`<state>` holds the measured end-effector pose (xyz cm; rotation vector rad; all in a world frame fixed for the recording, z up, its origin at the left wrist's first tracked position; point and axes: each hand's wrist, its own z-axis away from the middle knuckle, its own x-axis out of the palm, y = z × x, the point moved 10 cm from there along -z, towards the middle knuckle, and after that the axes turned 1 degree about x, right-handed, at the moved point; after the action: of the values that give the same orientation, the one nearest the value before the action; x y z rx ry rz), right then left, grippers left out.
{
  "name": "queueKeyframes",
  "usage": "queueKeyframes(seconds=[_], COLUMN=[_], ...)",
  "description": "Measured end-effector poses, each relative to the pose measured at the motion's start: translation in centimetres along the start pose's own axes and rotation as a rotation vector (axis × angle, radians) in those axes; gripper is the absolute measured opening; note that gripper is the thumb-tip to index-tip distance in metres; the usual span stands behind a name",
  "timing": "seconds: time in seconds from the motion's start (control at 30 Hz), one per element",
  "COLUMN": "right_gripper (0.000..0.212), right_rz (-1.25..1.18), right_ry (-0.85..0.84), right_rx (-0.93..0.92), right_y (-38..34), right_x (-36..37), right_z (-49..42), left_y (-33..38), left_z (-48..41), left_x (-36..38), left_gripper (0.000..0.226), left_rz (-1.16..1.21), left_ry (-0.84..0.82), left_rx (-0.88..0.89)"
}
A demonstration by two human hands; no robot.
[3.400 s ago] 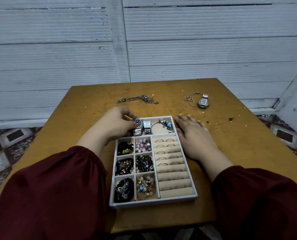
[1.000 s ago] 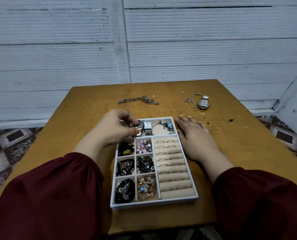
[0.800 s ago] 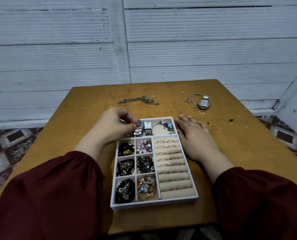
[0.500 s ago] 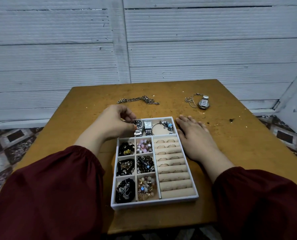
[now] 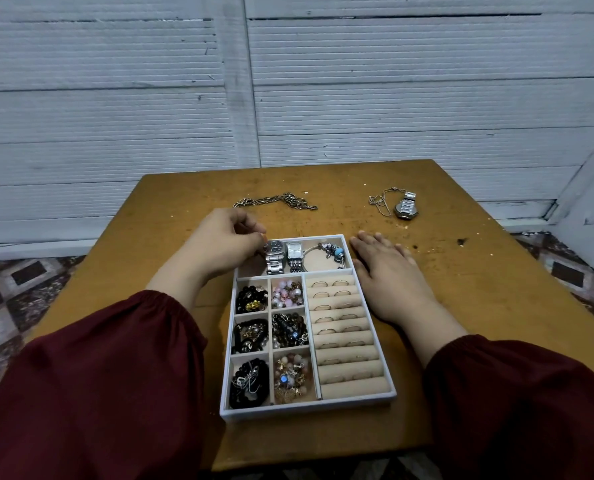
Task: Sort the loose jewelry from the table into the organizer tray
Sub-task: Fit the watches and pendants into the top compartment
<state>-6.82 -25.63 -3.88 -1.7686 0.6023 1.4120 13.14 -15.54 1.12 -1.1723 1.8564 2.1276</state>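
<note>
The white organizer tray (image 5: 309, 409) sits at the table's near middle. Its top compartment holds a round silver watch (image 5: 274, 248), a square silver watch (image 5: 294, 252) and a charm bracelet (image 5: 333, 252). My left hand (image 5: 224, 242) is curled at the tray's top left corner, fingertips pinched against the round watch's left rim. My right hand (image 5: 389, 271) lies flat, palm down, on the table beside the tray's right wall. Loose on the far table lie a chunky chain (image 5: 278, 201), a thin necklace (image 5: 380, 203) and a third silver watch (image 5: 406, 208).
Several small compartments on the tray's left hold beaded bracelets (image 5: 288, 329), and the ring rolls (image 5: 342, 323) on the right carry several rings. The brown table (image 5: 479, 289) ends close to a white slatted wall (image 5: 392, 98). Patterned floor tiles show on both sides.
My left hand has set the round watch down flat in the top compartment and drawn back to the left, uncovering the watch face. My right hand has stayed still.
</note>
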Motion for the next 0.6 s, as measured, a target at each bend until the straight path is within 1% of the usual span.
queueKeyframes(seconds=[0.13,0.27,0.4,0.5,0.6], right_gripper=[0.049,0.045,0.039,0.03,0.025], right_rz=[-0.019,-0.075,-0.193,-0.28,-0.322], right_ry=[0.007,0.027,0.105,0.185,0.2], right_rx=[-0.001,0.011,0.025,0.093,0.148], right_y=[0.0,0.1,0.2,1.1,1.9], right_x=[-0.1,-0.3,-1.5,-3.0,-3.6], right_z=[0.0,0.0,0.0,0.3,-0.1], left_y=[0.4,1.6,3.3,4.8,6.2], left_z=[0.0,0.2,-0.3,-0.8,-1.7], left_x=[-0.9,-1.5,-0.9,-0.4,0.2], left_gripper=[0.016,0.016,0.017,0.017,0.018], left_rz=[-0.042,-0.094,-0.101,-0.097,-0.118], left_ry=[0.154,0.283,0.299,0.294,0.289], left_rx=[0.042,0.098,0.173,0.216,0.252])
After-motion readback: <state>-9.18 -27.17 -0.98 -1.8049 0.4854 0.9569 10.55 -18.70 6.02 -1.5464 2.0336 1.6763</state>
